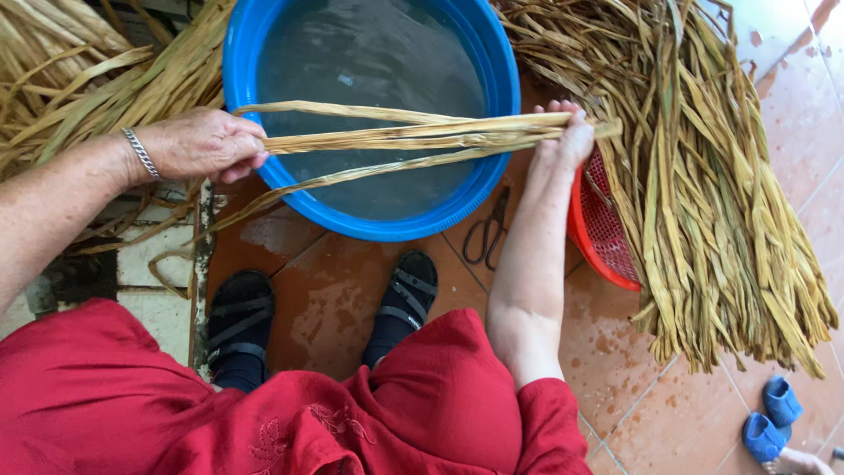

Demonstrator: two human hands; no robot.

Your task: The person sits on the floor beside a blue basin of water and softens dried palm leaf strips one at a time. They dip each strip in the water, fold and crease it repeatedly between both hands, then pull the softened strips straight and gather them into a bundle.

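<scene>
My left hand and my right hand each grip one end of a small bundle of long dried leaf strips, stretched level across a round blue basin that holds water. A thin strip hangs loose below the bundle and trails down to the left. My left wrist wears a metal bracelet. My right hand is at the basin's right rim, beside a big heap of dried leaves.
A red plastic basket lies under the right heap. Black scissors rest on the wet terracotta tiles below the basin. More dried leaves pile at upper left. My sandalled feet stand near the basin. Blue slippers sit lower right.
</scene>
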